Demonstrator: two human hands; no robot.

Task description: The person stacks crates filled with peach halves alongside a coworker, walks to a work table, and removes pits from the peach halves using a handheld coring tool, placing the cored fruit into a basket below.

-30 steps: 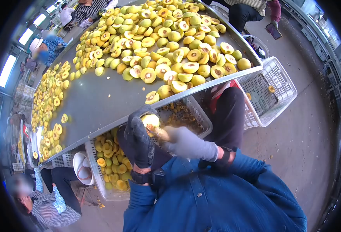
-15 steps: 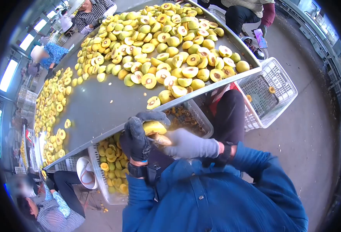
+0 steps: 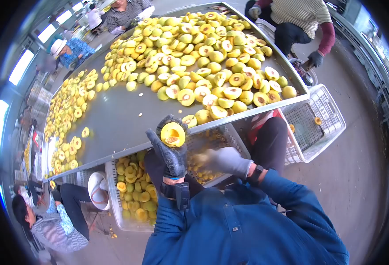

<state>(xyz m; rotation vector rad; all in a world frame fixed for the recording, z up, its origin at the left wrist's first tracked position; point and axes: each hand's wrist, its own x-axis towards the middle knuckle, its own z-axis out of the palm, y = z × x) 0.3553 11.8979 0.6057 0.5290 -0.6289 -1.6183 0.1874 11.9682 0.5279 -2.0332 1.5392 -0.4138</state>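
My left hand (image 3: 170,159), in a dark coated glove, holds a halved yellow peach (image 3: 173,135) near the edge of the metal table (image 3: 115,115). The cut side faces up and shows a reddish-brown hollow. My right hand (image 3: 230,161), in a grey glove, is to the right and lower, smeared by motion. A tan, wooden-looking tool (image 3: 201,157) shows blurred at its fingers; its tip cannot be made out. Beneath the hands is a crate (image 3: 243,143) of small brownish pieces. A heap of peach halves (image 3: 190,48) covers much of the table.
A white crate (image 3: 119,216) of peach halves stands at my left knee. Another crate (image 3: 333,132) with a few pieces stands at right. A white bucket (image 3: 98,194) is at left. Co-workers sit around the table, one person (image 3: 305,17) at upper right.
My right hand and the tan tool have moved right, away from the peach half. My left hand has risen slightly and turned the cut side up. The view has shifted a little.
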